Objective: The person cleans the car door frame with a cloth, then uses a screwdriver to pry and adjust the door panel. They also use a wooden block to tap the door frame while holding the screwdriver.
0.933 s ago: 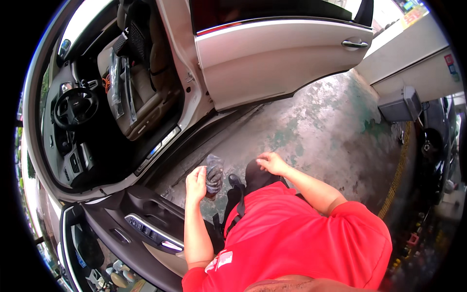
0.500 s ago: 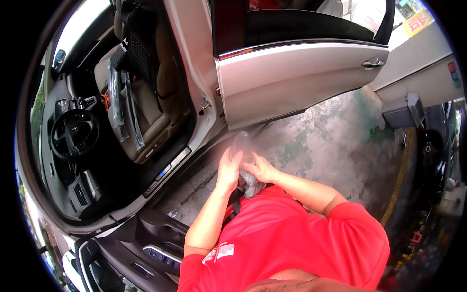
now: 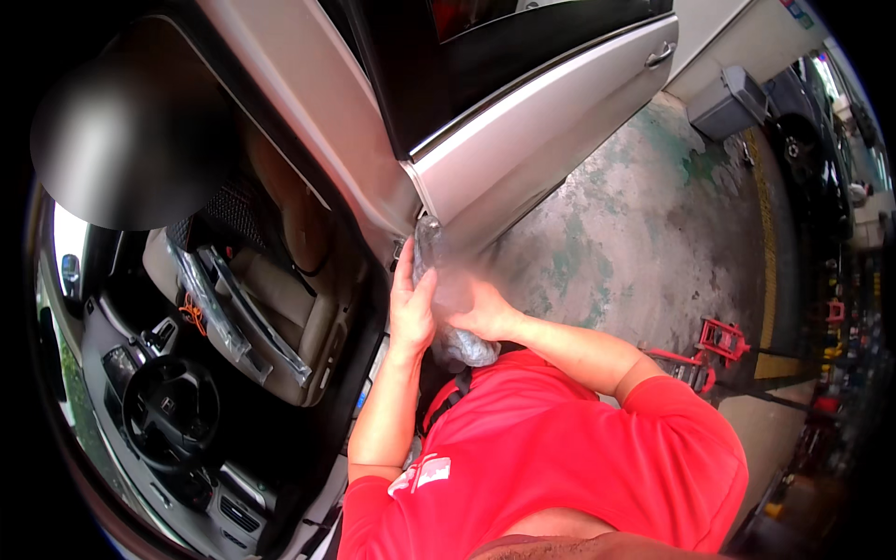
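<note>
A grey, crumpled bundle (image 3: 467, 349), seemingly wrapped in clear plastic, is upright between my hands in front of my waist; what lies inside cannot be made out. My left hand (image 3: 412, 313) grips its left side, thumb across the front and fingers stretched upward along it. From the right, my right hand (image 3: 485, 313) closes on the middle, its fingertips partly lost in a blurred patch. The bundle's upper end reaches toward the lower front corner of an open silver car door (image 3: 541, 103).
Left of me, the car's open doorway shows a beige seat (image 3: 289, 299) with long plastic-wrapped strips (image 3: 210, 303) lying on it, and a steering wheel (image 3: 170, 406). Right stand a red floor jack (image 3: 719, 341) and a grey bin (image 3: 728, 101) on the stained concrete floor (image 3: 607, 252).
My view has turned, bringing the red jack into sight at right. Both hands still hold the bundle; the left has shifted left and its fingers now point up along it.
</note>
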### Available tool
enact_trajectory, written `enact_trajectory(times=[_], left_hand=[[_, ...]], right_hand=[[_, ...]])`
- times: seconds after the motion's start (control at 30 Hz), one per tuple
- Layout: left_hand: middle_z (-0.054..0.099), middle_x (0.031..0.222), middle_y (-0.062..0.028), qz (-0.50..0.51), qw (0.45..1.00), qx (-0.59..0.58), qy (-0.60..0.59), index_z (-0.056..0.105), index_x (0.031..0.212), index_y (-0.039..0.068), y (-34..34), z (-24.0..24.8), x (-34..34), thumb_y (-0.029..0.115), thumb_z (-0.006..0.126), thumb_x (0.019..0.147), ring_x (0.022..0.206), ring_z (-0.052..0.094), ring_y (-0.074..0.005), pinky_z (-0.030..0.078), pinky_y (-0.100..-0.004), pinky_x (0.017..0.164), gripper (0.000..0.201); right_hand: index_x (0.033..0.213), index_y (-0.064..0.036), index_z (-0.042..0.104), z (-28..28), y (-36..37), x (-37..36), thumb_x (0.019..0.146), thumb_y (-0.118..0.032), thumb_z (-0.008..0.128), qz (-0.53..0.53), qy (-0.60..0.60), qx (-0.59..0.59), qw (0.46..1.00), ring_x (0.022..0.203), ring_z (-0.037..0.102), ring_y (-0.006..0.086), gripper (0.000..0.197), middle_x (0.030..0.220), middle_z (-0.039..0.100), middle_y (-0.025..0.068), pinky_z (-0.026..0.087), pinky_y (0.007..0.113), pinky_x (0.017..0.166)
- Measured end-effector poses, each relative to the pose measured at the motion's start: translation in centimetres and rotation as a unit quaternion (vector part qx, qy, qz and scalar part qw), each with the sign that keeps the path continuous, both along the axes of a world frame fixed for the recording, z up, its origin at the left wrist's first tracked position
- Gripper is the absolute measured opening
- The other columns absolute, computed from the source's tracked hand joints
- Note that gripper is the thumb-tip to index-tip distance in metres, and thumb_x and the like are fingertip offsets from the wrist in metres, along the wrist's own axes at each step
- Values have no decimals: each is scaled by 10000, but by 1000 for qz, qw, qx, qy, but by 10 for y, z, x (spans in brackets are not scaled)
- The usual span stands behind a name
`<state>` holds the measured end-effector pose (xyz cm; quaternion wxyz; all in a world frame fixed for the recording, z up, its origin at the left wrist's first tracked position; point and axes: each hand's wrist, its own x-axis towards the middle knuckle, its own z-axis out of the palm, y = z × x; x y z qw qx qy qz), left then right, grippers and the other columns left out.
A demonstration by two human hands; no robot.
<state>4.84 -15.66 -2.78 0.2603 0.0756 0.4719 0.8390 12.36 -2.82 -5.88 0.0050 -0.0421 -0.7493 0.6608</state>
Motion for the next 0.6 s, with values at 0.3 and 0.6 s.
enact_trajectory(times=[0.3, 0.6], left_hand=[[590, 1255, -119, -119, 992, -30, -6, 405, 1405, -56, -63, -4, -47, 41, 586, 900, 1111, 588, -184, 464, -328, 977, 545], [616, 1176, -116, -109, 986, 102, -76, 412, 1401, -29, -21, 9, -78, 86, 538, 962, 1015, 619, -199, 497, -330, 909, 471]], right_hand=[[1219, -14, 520, 23, -69, -10, 749, -137, 780, -78, -39, 22, 996, 1019, 644, 215, 551, 1066, 668, 136, 498, 372, 921], [1415, 42, 335, 24, -85, -16, 771, -364, 814, -206, 49, 83, 974, 1258, 491, 244, 899, 1332, 525, 176, 367, 382, 1082]])
